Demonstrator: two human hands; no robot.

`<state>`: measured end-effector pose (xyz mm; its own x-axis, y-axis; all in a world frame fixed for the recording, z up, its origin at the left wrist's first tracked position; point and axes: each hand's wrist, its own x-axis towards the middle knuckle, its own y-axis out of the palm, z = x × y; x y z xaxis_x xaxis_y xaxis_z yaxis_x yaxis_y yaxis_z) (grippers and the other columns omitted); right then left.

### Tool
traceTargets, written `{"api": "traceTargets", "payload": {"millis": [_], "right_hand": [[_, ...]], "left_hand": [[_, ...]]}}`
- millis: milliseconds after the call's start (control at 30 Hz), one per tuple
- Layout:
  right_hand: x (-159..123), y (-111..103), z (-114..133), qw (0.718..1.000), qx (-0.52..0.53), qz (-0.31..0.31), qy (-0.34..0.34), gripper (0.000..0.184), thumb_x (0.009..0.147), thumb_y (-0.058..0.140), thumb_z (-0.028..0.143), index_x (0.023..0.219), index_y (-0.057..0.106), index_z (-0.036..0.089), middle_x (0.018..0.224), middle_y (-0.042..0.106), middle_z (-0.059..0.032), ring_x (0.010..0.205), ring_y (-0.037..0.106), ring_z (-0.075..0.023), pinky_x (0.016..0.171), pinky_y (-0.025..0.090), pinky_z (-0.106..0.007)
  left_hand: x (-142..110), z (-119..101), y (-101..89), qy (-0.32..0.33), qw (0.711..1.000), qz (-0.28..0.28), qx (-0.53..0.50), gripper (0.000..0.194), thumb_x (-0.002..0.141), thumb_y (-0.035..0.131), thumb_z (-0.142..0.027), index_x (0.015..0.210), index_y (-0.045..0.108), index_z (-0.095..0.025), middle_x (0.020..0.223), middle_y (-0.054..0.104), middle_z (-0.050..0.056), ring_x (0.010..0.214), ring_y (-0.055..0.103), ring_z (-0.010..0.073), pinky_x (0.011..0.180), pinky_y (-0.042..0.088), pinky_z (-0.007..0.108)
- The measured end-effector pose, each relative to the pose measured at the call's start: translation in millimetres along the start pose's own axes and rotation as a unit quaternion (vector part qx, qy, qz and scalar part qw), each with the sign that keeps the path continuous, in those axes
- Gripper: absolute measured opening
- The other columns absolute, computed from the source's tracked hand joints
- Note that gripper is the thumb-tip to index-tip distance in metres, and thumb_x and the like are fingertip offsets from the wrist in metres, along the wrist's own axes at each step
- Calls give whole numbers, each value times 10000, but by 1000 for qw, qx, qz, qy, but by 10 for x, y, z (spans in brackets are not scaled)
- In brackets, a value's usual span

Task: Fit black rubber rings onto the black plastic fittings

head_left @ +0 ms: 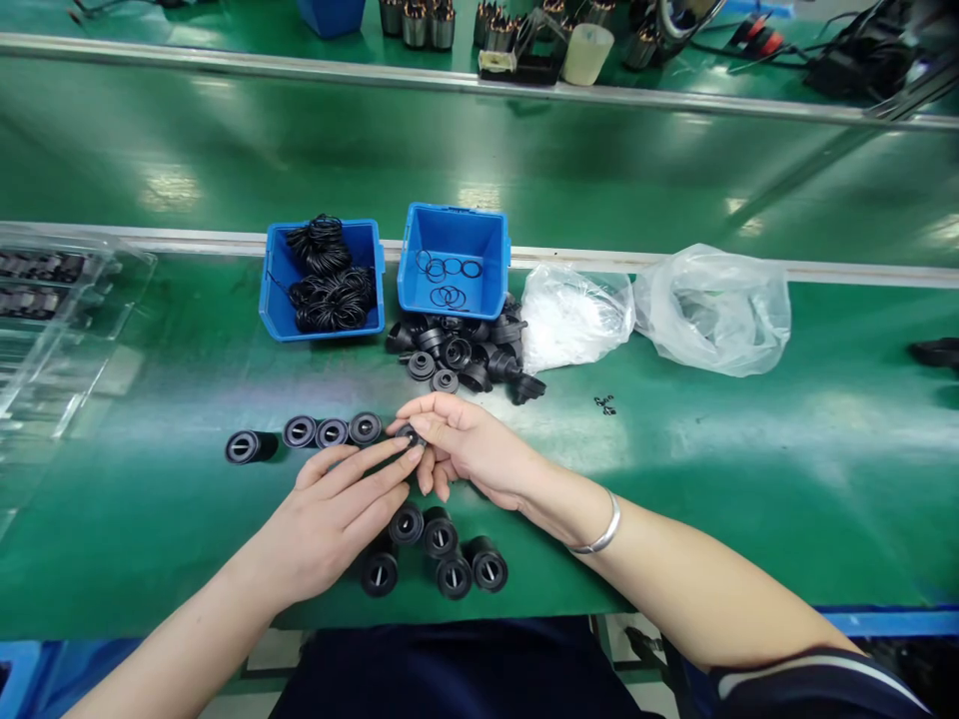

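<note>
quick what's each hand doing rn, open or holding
left hand: fingers extended, tips at the small black part, can't tell if gripping
right hand: closed, pinching that part

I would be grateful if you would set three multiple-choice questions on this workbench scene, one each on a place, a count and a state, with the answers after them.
1. Where do the two clear plastic bags lie?
A. To the right of the blue plastic bins
B. To the left of those bins
C. On the far bench

2. How many slotted black parts stand in the group nearest the person?
A. Three
B. Five
C. Eight

3. What state is the small black part between the left hand and right hand in?
A. Lying on the bench
B. Sitting in a bin
C. Held in the fingers

Answers:
1. A, as both bags sit just right of the bins.
2. B, as five stand below the hands.
3. C, as the right hand's fingers close on it.
</note>
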<state>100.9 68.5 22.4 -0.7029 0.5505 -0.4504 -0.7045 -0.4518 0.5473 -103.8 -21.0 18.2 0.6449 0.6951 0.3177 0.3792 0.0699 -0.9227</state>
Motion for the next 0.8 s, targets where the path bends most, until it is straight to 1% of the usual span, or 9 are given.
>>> {"api": "traceTargets", "payload": {"millis": [133,200,267,333,400,500,567,667,800], "right_hand": [[-13,-2,5,999,36,10,-2,171,1029,445,295,1118,541,184,1118,667,-82,601,676,-105,451,547,-216],[-15,-13,10,999,29,18,-3,157,1019,464,271,1124,541,183,1063,676,-73,610,680,-114,443,541,-211],[-8,-18,10,1000,9,12,-7,121,1002,490,219,1106,537,178,940,675,-38,565,661,-102,409,513,-183],[1,-15,9,1000,-3,1,-9,96,997,493,200,1083,529,176,883,664,-15,522,640,-89,382,490,-167],[5,-5,8,1000,-6,-6,-9,88,1001,493,217,1073,527,180,878,661,-10,512,635,-85,383,493,-170],[-5,12,6,1000,-5,0,-9,117,1003,505,277,1075,531,188,954,668,-30,545,655,-96,399,512,-190],[-13,19,-1,1000,-13,3,-14,110,987,532,252,1076,527,187,968,663,-30,549,656,-99,390,503,-189],[-16,19,-17,999,-27,-2,-23,94,971,535,175,1064,525,177,851,636,5,518,632,-90,373,478,-170],[-4,1,-33,1000,-18,4,-23,96,1003,498,232,1070,538,176,799,629,9,543,640,-92,404,503,-171]], "left_hand": [[20,-33,11,9,999,-3,31,285,1000,444,-98,1200,642,-140,1382,632,86,1397,459,197,1191,223,375],[24,-43,24,4,999,-8,32,282,1006,441,-106,1199,643,-141,1376,635,89,1384,474,190,1183,233,367],[26,-47,32,-2,1000,-9,29,266,1007,447,-116,1168,655,-152,1375,637,88,1361,502,191,1163,264,362],[24,-47,33,-2,1000,-4,27,254,1005,452,-120,1136,666,-158,1388,625,89,1345,522,197,1140,296,359],[12,-42,32,6,1000,-4,27,251,1002,452,-117,1129,667,-146,1401,611,107,1335,534,209,1114,325,363],[-17,-31,32,24,999,-11,33,253,996,456,-104,1157,652,-111,1397,603,154,1315,551,237,1079,358,385],[-28,-27,32,29,999,-12,38,259,994,458,-97,1173,644,-101,1380,616,160,1301,562,251,1069,360,399],[-18,-30,27,26,999,-6,43,261,998,447,-94,1165,647,-99,1365,630,153,1295,567,256,1059,359,401],[18,-49,24,28,998,-7,52,260,999,446,-91,1163,648,-99,1356,636,155,1290,575,255,1045,370,398]]}}
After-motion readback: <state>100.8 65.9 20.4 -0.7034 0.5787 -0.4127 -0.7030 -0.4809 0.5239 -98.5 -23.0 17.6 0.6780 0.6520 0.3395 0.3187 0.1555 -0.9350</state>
